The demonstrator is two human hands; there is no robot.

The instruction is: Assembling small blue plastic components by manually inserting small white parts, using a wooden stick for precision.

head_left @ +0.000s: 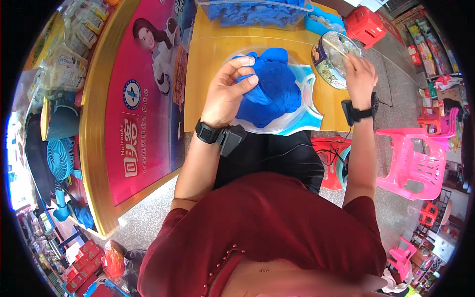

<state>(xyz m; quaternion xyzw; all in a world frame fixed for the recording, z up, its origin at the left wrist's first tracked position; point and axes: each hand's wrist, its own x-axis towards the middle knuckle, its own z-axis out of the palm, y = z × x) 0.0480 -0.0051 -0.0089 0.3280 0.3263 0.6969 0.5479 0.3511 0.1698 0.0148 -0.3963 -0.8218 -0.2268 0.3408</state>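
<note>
Bright even daylight, soft shadows; strong fisheye bending, black vignette at rim; centre sharp.

- Short-sleeved dark red top, small beads along its front seam.
- Black strap on each wrist; the left hand [228,91] strap carries a boxy black unit, possibly a sensor.

Two hands in view: left hand [228,94], right hand [359,74]. Two black wristbands, one per wrist [208,132]. One yellow table [213,54]. One clear plastic bag [297,116] holding heap of blue fabric pieces [277,89], too many and too bunched to count. One clear bin [255,12] of more blue pieces at far edge. One round tin [334,59]. One blue tray [324,22]. Pink plastic chairs: at least two [413,163]. Red stools: at least two [363,24]. One blue fan [59,158]. One pink poster board [143,114].
</note>
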